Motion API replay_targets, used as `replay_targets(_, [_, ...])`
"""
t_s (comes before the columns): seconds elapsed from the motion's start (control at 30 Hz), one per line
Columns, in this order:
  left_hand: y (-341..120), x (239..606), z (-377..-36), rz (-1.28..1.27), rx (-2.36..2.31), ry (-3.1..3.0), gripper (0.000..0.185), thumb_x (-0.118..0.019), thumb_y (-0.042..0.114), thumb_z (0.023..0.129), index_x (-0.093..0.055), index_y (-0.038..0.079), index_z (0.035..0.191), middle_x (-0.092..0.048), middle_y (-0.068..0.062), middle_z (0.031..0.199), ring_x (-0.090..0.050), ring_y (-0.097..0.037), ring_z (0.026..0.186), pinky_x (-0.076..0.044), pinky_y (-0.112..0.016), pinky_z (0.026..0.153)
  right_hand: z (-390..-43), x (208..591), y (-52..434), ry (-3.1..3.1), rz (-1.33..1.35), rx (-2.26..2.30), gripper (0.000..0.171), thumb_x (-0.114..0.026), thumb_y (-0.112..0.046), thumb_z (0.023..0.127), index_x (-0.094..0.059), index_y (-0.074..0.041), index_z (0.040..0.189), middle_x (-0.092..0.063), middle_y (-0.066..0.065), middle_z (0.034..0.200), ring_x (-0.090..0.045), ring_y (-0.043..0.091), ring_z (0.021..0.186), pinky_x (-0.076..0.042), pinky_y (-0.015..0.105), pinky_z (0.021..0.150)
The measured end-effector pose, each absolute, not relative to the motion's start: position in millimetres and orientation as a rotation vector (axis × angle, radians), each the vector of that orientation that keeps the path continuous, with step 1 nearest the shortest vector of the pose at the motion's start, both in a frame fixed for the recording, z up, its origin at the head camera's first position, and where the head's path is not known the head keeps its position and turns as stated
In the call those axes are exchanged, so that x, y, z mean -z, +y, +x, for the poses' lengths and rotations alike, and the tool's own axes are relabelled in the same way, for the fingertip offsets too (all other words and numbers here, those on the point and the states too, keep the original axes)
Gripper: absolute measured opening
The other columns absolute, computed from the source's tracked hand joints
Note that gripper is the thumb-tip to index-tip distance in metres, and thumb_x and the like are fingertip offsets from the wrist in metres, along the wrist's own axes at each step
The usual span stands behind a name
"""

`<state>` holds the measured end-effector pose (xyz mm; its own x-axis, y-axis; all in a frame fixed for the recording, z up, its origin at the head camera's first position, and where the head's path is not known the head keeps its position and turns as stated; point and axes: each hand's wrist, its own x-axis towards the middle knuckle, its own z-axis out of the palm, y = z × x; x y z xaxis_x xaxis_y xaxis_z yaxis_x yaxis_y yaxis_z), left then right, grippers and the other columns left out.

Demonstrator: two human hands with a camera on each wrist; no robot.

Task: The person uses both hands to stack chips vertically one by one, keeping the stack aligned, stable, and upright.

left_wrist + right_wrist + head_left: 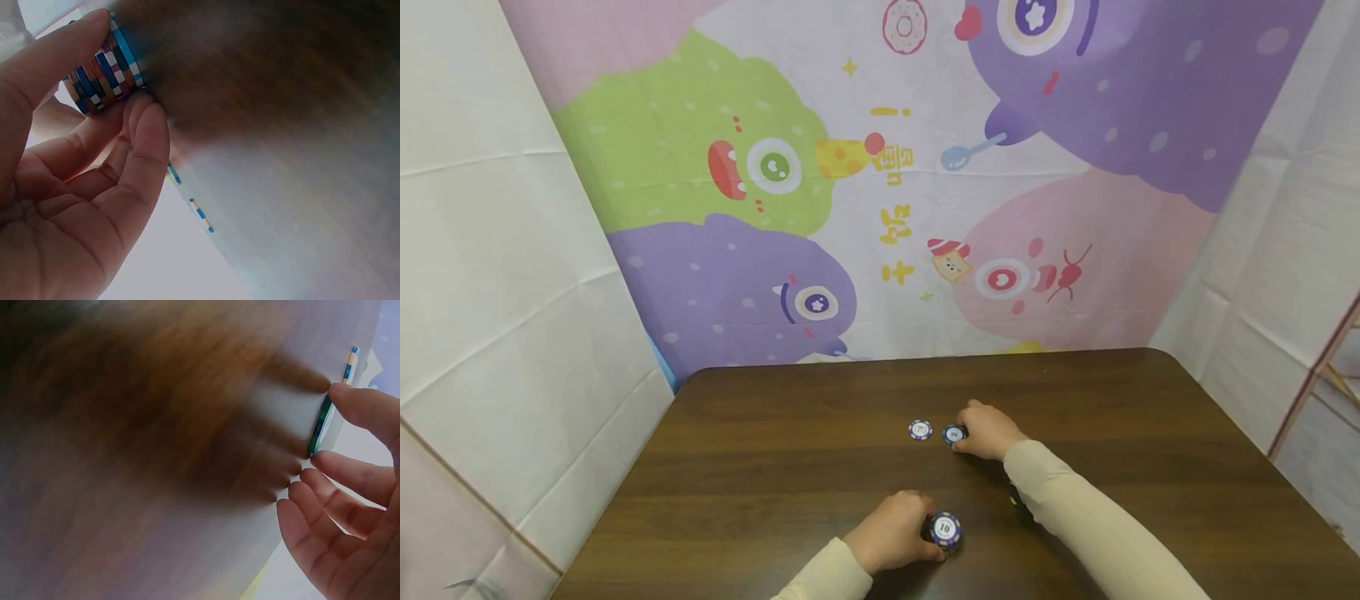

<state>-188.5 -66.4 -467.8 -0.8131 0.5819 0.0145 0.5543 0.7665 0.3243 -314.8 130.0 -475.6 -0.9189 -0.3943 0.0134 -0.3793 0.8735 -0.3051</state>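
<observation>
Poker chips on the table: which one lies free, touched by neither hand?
The lone chip farthest left; its neighbour is pinched by the right hand, the stack gripped by the left hand.

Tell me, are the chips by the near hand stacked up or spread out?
Stacked: the left hand grips a stack of chips, striped edges piled together.

"10" on the top chip (945, 527); yellow, seemingly Chinese characters on the backdrop (897, 212)

fingers (147, 134) gripping chip stack (103, 72), table (281, 125)
</observation>
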Motion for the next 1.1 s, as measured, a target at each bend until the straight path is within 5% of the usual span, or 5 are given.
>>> replay_targets(0.77, [-67,471,-190,0.922,-0.508,2.85,0.032,-0.088,0.029,0.068,-0.068,0.012,0.085,-0.063,0.009,0.078,-0.053,-0.001,0.071,-0.045,-0.018,0.066,-316,472,124,2.993,-0.573,0.44,0.023,-0.079,-0.024,0.077,-0.067,-0.007,0.085,-0.06,0.003,0.088,-0.05,0.017,0.075,-0.047,0.036,0.069])
replay_targets(1.1, [-67,470,-189,0.927,-0.502,2.864,0.031,-0.088,0.03,0.067,-0.066,0.014,0.081,-0.062,0.009,0.075,-0.051,-0.001,0.071,-0.044,-0.018,0.065,-311,467,126,2.934,-0.566,0.523,0.023,-0.076,-0.023,0.078,-0.057,-0.013,0.07,-0.05,-0.004,0.068,-0.043,0.014,0.061,-0.035,0.029,0.056])
